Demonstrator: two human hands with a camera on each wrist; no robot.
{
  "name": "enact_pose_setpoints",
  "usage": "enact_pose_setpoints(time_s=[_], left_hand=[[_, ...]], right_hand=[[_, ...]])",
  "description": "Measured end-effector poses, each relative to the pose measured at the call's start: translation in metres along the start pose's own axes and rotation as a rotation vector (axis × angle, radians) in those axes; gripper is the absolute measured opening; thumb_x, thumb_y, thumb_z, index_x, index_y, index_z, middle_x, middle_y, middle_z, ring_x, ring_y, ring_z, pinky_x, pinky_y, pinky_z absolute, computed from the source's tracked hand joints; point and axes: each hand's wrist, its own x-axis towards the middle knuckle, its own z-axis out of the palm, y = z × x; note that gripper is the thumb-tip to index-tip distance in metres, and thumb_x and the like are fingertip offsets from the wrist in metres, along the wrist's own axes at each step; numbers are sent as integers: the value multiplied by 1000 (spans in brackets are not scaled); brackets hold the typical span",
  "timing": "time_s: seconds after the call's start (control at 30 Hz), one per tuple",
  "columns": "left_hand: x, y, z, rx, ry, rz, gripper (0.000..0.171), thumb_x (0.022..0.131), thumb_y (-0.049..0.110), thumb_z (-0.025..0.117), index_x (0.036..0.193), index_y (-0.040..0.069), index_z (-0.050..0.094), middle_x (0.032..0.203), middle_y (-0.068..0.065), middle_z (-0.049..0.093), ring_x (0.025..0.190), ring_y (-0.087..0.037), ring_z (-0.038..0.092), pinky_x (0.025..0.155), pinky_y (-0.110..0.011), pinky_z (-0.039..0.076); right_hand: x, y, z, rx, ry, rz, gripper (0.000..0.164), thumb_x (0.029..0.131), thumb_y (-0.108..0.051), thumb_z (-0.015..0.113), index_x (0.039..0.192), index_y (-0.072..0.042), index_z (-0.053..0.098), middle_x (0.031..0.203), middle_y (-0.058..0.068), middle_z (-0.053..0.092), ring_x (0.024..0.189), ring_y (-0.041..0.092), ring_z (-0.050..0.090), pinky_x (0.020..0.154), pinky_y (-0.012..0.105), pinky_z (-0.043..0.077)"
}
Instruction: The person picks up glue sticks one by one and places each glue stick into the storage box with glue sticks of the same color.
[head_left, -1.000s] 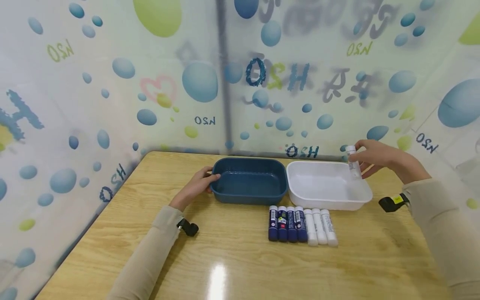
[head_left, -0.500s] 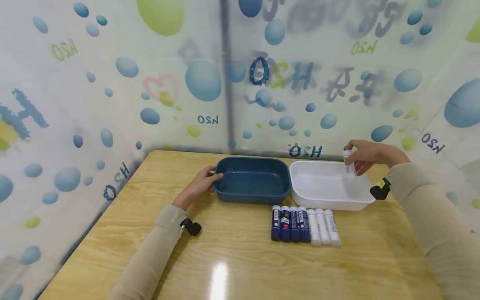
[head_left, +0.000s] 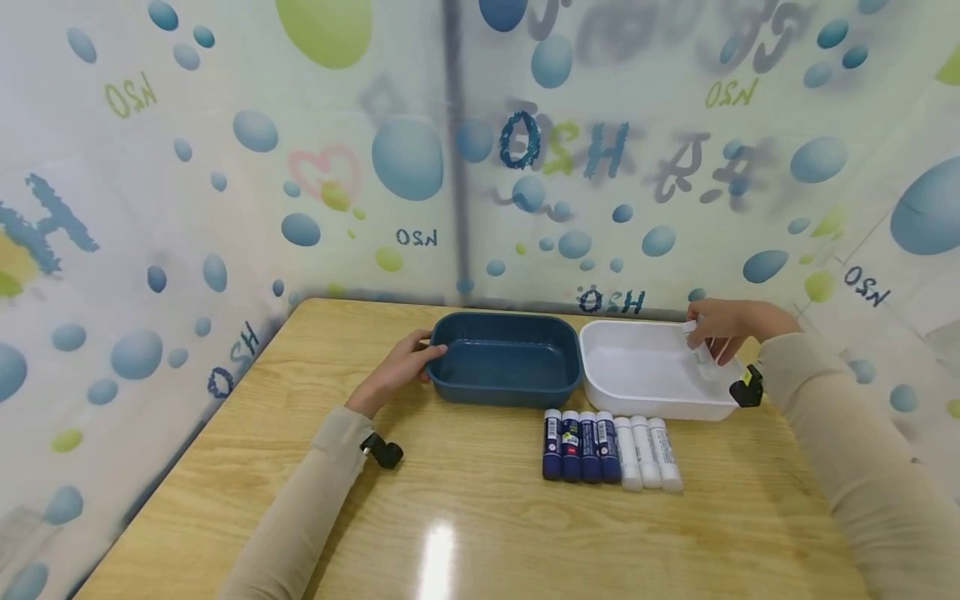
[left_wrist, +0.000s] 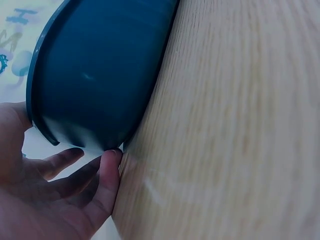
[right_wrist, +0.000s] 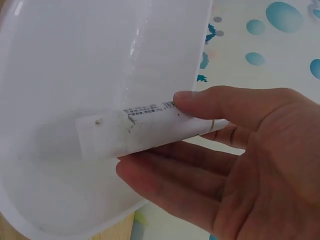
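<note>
My right hand (head_left: 723, 327) pinches a white glue stick (right_wrist: 145, 129) between thumb and fingers, inside the right end of the white tray (head_left: 637, 408). In the right wrist view the stick slants with its clear end down, close over the tray's floor; small print shows on its side. My left hand (head_left: 401, 364) holds the left end of the dark blue tray (head_left: 495, 397), thumb over the rim and fingers against the outer wall. In the left wrist view its fingertips (left_wrist: 111, 156) meet the wall low down, near the tabletop.
In front of the trays lie a row of several dark blue glue sticks (head_left: 580, 450) and three white glue sticks (head_left: 647, 454). The two trays stand side by side on the wooden table (head_left: 337, 517). A patterned curtain (head_left: 405, 158) hangs close behind the table.
My right hand has lowered the white glue stick from above the white tray's far rim down into the tray, tilting it. My left hand stays on the blue tray.
</note>
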Motion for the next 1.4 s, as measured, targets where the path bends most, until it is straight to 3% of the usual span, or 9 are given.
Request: enact_pose_setpoints(time_s=[0.37,0.73,0.93,1.2,1.4], left_hand=[[0,-1,-1,5,14,-26,60,107,36,56,156,7,39,133,-25,61,72,-14,60,74,-29,52],[0,0,-1,2,-5,-23,63,107,36,54,158,3,35,139,-29,58,73,-11,60,76,-33,54],[1,0,-1,-11,-15,-22,63,109,32,51,159,0,32,144,-31,54,75,-10,61,81,-41,56],[1,-2,-1,7,5,-37,62,107,35,54,157,4,37,140,-28,58,74,-11,61,75,-29,53],[2,-4,-1,12,9,-48,61,107,37,55,157,5,38,139,-26,59,74,-12,61,74,-27,53]], right_hand=[[5,-7,11,-18,-35,24,59,102,-18,61,144,5,27,113,26,61,95,29,67,85,42,62],[11,-5,20,-54,-69,38,44,100,-14,65,130,-2,35,104,18,62,91,27,64,83,40,61],[15,-2,20,-98,6,-9,41,100,-14,68,129,-2,41,106,18,61,89,26,63,80,38,62],[20,-2,19,-139,72,-12,37,97,-14,71,124,-1,48,100,16,65,82,24,66,74,36,63],[22,-2,21,-158,104,-5,34,97,-16,72,122,-1,53,97,15,66,80,23,65,71,34,61]])
